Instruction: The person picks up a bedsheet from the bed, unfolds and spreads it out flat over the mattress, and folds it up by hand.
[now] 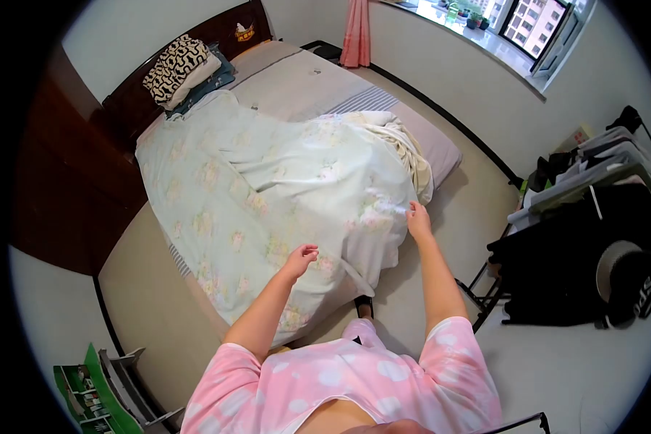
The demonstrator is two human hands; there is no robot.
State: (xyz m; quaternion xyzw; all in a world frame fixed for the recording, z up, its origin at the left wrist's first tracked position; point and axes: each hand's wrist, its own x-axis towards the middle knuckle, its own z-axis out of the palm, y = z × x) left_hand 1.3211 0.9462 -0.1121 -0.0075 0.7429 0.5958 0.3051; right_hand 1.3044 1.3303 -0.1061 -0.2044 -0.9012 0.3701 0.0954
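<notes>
A pale floral cover (202, 173) lies rumpled over the near part of the bed, its edge hanging at the foot. Over this cover is my left hand (301, 260), fingers curled loosely and apart, with nothing visible in them. My right hand (417, 215) is beside the cover's right edge; its fingers are bent, and whether they touch the cloth is too small to tell. A bunched cream cloth (410, 153) shows past the cover's far right edge. Beneath them is the grey-beige bed sheet (286, 83).
Patterned pillows (177, 69) are stacked by the dark headboard (220, 32). On the right stands a rack with dark clothes (557, 253) and a cap (626, 286). A green shelf (94, 390) is at the lower left, a pink curtain (356, 36) beyond the bed.
</notes>
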